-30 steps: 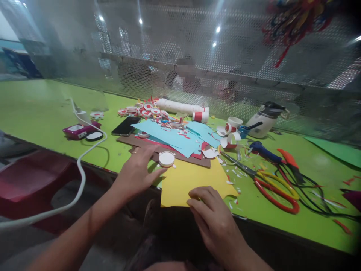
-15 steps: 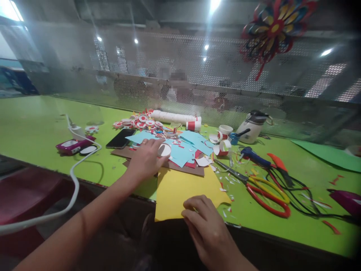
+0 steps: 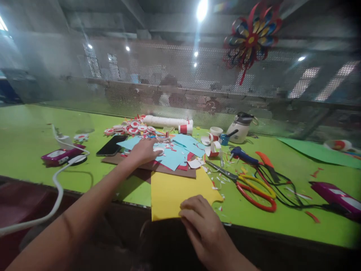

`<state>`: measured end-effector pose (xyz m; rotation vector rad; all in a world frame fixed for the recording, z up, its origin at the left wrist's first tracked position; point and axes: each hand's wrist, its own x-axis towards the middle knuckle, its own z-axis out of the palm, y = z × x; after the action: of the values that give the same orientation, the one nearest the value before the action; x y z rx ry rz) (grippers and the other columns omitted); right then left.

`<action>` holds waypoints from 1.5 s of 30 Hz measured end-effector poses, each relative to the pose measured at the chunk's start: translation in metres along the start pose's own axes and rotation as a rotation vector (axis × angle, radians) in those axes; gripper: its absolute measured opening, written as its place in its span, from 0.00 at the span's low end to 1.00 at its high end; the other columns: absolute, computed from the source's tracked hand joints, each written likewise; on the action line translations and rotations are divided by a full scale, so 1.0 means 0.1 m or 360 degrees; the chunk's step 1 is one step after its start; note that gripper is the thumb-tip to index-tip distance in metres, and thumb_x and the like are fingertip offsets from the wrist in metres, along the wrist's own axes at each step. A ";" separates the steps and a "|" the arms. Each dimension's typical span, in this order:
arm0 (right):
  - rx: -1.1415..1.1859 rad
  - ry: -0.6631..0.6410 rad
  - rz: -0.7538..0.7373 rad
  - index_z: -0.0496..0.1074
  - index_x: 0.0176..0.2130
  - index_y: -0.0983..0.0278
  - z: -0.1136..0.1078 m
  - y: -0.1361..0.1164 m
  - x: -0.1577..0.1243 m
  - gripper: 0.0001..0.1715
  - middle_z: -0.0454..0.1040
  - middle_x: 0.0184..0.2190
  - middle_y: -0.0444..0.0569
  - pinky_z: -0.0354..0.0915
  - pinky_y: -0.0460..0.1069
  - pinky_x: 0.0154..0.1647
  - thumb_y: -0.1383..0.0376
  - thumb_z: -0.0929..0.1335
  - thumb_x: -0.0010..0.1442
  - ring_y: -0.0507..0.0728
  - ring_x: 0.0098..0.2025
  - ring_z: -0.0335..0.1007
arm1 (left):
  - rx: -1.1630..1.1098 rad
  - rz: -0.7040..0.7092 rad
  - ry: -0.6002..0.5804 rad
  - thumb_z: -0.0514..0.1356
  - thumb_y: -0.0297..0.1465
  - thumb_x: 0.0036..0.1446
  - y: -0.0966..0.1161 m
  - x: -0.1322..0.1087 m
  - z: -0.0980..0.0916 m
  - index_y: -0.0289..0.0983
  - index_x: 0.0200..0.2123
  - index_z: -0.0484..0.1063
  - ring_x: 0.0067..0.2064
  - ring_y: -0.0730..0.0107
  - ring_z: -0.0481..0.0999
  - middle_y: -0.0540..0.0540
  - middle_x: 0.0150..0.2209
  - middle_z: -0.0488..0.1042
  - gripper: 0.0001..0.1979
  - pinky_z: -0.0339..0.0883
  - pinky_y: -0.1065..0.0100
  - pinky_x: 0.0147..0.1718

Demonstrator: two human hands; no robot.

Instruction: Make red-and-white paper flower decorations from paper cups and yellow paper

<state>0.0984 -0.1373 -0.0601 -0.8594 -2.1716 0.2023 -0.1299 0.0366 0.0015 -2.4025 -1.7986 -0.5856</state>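
My left hand (image 3: 145,151) reaches over the pile of light blue paper (image 3: 172,156). Between its thumb and fingers sits a small white disc (image 3: 159,151), partly hidden by the hand. At the front edge of the table, my right hand (image 3: 201,216) has its fingers closed on the near edge of a yellow paper sheet (image 3: 177,192), which overhangs the edge a little. Brown cardboard (image 3: 180,172) and bits of red paper lie under the blue sheets, beyond the yellow one.
Large scissors (image 3: 245,182), a blue glue gun (image 3: 244,155) and black cables lie at right. Cut paper cups (image 3: 213,148), a bottle (image 3: 239,130) and a stack of cups (image 3: 166,121) stand behind. A phone (image 3: 112,145), red-white discs (image 3: 134,128) and a purple power strip (image 3: 63,154) are at left.
My left hand has moved slightly farther over the blue paper, and the white disc now shows less. My right hand stays on the yellow sheet. The whole view has shifted a little rightward.
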 end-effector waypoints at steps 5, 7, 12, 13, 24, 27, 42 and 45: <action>0.0154 0.0047 0.0279 0.69 0.38 0.66 -0.11 0.05 0.04 0.07 0.73 0.33 0.51 0.62 0.51 0.38 0.73 0.62 0.61 0.56 0.36 0.66 | -0.0460 -0.0038 0.0568 0.56 0.39 0.57 0.21 -0.78 -0.16 0.38 0.45 0.72 0.42 0.63 0.74 0.45 0.42 0.76 0.16 0.66 0.64 0.44; 0.0210 0.0029 0.0440 0.70 0.35 0.66 -0.15 0.09 0.10 0.05 0.73 0.30 0.49 0.62 0.48 0.35 0.70 0.64 0.61 0.54 0.33 0.67 | -0.0626 -0.0059 0.0622 0.58 0.35 0.56 0.33 -1.12 -0.16 0.38 0.39 0.74 0.38 0.67 0.74 0.47 0.38 0.76 0.10 0.67 0.66 0.40; 0.0519 -0.0386 0.0828 0.72 0.30 0.67 -0.26 0.25 0.37 0.08 0.70 0.25 0.45 0.58 0.46 0.29 0.66 0.65 0.57 0.51 0.28 0.63 | -0.1178 0.0018 0.0230 0.57 0.29 0.57 0.56 -1.59 -0.02 0.39 0.50 0.69 0.41 0.69 0.72 0.44 0.47 0.71 0.16 0.68 0.70 0.35; 0.0594 -0.0459 0.0874 0.73 0.30 0.67 -0.27 0.28 0.43 0.08 0.69 0.24 0.44 0.57 0.45 0.27 0.64 0.66 0.56 0.50 0.26 0.62 | -0.1194 0.0044 0.0211 0.57 0.29 0.57 0.59 -1.60 0.01 0.40 0.53 0.66 0.42 0.69 0.72 0.44 0.49 0.70 0.20 0.68 0.70 0.35; 0.1095 -0.0647 0.1086 0.70 0.45 0.68 -0.32 0.47 0.56 0.22 0.66 0.18 0.38 0.52 0.43 0.19 0.61 0.71 0.50 0.47 0.19 0.57 | -0.1250 0.0111 0.0166 0.61 0.31 0.54 0.60 -1.33 0.07 0.38 0.45 0.75 0.33 0.72 0.69 0.46 0.38 0.73 0.14 0.64 0.72 0.29; 0.1130 -0.0444 0.1122 0.71 0.45 0.67 -0.37 0.47 0.47 0.21 0.71 0.22 0.43 0.58 0.44 0.23 0.59 0.70 0.53 0.50 0.24 0.65 | -0.1292 0.0063 0.0160 0.61 0.31 0.54 0.60 -1.33 0.06 0.36 0.41 0.77 0.35 0.72 0.71 0.46 0.36 0.73 0.11 0.64 0.72 0.30; 0.0242 -0.0030 0.0437 0.73 0.43 0.63 -0.39 0.17 -0.03 0.14 0.76 0.37 0.50 0.67 0.51 0.43 0.72 0.69 0.55 0.55 0.40 0.71 | -0.1315 0.0012 0.0267 0.62 0.28 0.54 0.66 -1.77 -0.03 0.37 0.32 0.76 0.35 0.70 0.74 0.48 0.33 0.75 0.03 0.67 0.71 0.33; 0.0142 0.0029 0.0393 0.72 0.42 0.63 -0.42 0.19 -0.10 0.13 0.76 0.37 0.50 0.66 0.52 0.44 0.72 0.69 0.56 0.56 0.41 0.71 | -0.1289 0.0009 0.0313 0.61 0.27 0.54 0.68 -1.86 -0.01 0.38 0.32 0.76 0.36 0.70 0.74 0.48 0.33 0.76 0.03 0.67 0.71 0.36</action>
<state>0.1427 -0.1347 -0.0444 -1.0729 -2.0200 0.4090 -0.1108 -0.1532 -0.0517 -2.6246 -1.6675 -1.7586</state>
